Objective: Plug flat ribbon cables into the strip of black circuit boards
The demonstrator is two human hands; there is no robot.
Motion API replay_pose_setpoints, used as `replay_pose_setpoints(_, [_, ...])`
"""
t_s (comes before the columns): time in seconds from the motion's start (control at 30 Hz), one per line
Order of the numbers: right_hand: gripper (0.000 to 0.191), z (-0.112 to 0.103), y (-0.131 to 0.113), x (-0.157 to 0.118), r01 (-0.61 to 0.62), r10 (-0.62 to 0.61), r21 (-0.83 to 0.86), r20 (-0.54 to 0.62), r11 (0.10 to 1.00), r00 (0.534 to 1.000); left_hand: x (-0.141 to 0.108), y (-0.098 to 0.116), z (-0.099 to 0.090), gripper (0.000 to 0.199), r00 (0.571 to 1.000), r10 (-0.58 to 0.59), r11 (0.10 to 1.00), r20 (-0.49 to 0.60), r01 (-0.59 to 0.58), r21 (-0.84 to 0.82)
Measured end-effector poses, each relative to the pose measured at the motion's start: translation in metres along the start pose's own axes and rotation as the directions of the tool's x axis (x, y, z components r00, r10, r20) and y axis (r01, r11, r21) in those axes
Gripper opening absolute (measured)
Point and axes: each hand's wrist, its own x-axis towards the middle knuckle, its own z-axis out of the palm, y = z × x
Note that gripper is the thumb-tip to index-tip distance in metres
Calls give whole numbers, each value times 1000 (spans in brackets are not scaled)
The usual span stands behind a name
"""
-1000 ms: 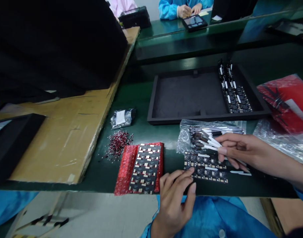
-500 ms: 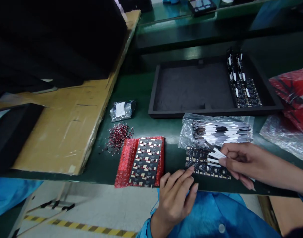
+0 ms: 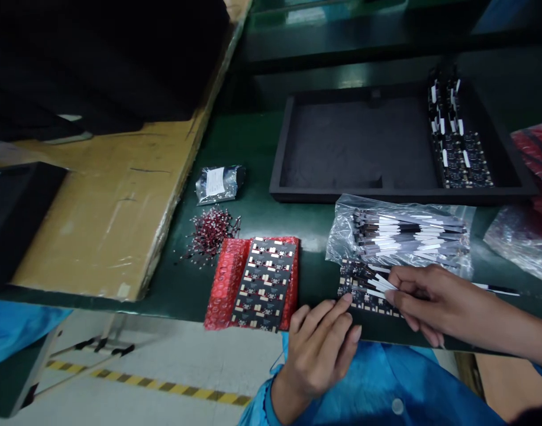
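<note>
My right hand is closed around a small bunch of thin strips with white ends, fanned over a black circuit board panel. The panel lies flat near the table's front edge, its right part hidden by that hand. My left hand has its fingers stretched out, the index fingertip at the panel's lower left edge. Just behind is a clear plastic bag with many more white and grey strips. Left of my left hand, another circuit board panel lies on red bubble wrap.
A black foam tray holds boards with white strips along its right side. Left are a pile of small red-and-black wired parts, a silvery bag and cardboard. Red plastic packaging is at right.
The view has shifted slightly, so the tray and bag sit farther right. My right hand has moved a little left over the panel with the strips. My left fingertip stays at the panel's edge.
</note>
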Motion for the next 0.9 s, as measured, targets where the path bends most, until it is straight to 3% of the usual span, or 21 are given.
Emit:
replay_pose_setpoints(0.63, [25, 5, 15, 2, 61, -59, 32, -48, 998, 997, 8, 4, -1, 13, 999, 19, 998, 40, -21, 55])
replay_pose_setpoints(0.9, [31, 2, 17, 1, -44, 44, -45, -2, 998, 999, 10, 4, 2, 15, 999, 42, 995, 34, -45, 93])
